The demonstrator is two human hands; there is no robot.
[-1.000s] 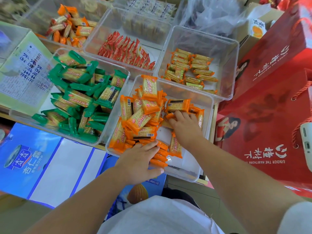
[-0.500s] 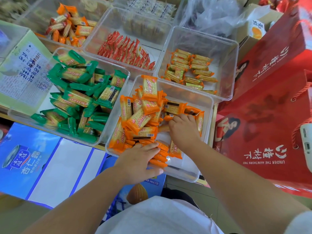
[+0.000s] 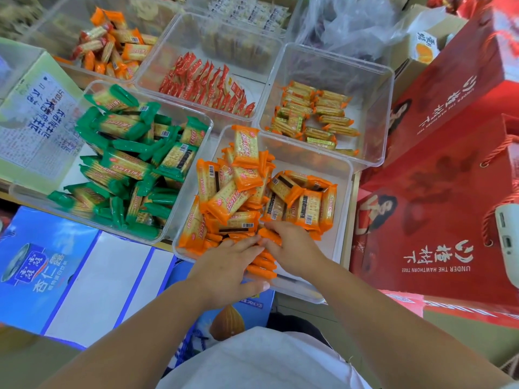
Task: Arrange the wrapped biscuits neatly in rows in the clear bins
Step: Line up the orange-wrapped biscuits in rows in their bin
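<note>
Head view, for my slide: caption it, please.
Left hand and right hand gather orange biscuits in near clear bin.

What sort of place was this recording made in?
Probably a small shop or snack stall: clear bins hold wrapped biscuits sorted by wrapper colour, red gift bags stand at the right, and a blue drinks carton lies below the bins.

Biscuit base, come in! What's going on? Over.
Left hand, right hand on orange biscuits in near bin. Short row on edge by hands; rest jumbled. Nothing blocking.
</note>
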